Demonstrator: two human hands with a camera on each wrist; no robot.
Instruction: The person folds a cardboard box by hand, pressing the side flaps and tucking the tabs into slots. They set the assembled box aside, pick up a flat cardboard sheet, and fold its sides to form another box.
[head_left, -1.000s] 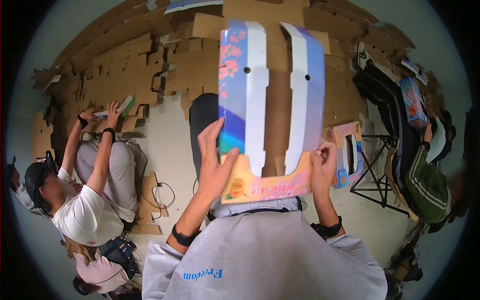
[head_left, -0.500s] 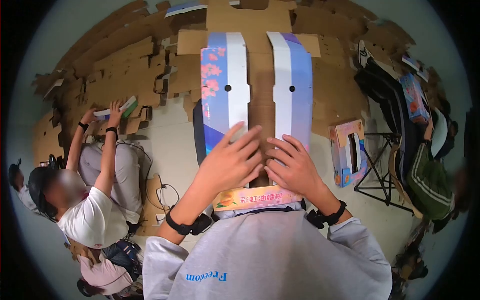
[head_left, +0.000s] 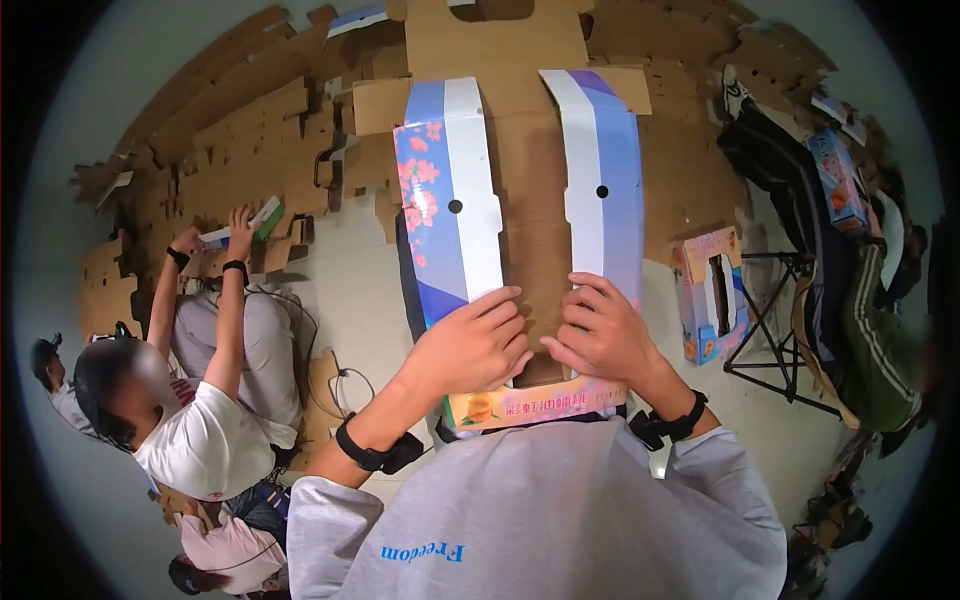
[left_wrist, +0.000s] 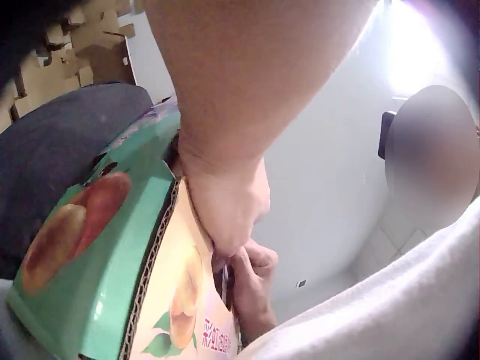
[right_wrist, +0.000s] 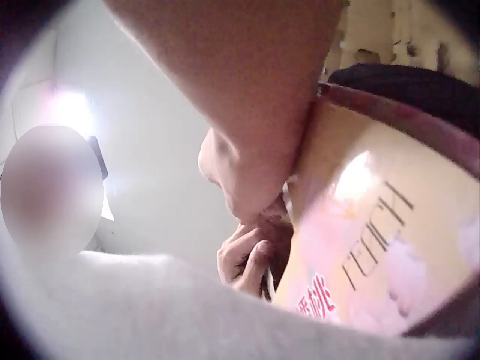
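A printed cardboard peach box (head_left: pixel 625 240) lies in front of me, its long central opening lined by a left white flap (head_left: pixel 476 235) and a right white flap (head_left: pixel 588 225), each with a round hole. Its near end carries a yellow panel (head_left: pixel 545 402) with peach artwork and lettering. My left hand (head_left: pixel 475 340) bends its fingers over the left flap's near part, gripping at the opening. Opposite it, my right hand (head_left: pixel 600 330) curls over the right flap close to the same end. In the left wrist view, the box's green side (left_wrist: pixel 124 262) shows, and fingertips are partly hidden inside the opening.
Flattened cardboard sheets (head_left: pixel 240 130) cover the floor ahead. To the right stand another printed box (head_left: pixel 695 300) and a black folding frame (head_left: pixel 775 330). A person in a white shirt (head_left: pixel 205 440) handles a box at left; another person's dark-trousered legs (head_left: pixel 785 180) stretch out at right.
Both hands left the box's near corners and moved inward over the flaps, their fingers now curled at the opening. The box has come lower and its flaps stand farther apart than half a second ago.
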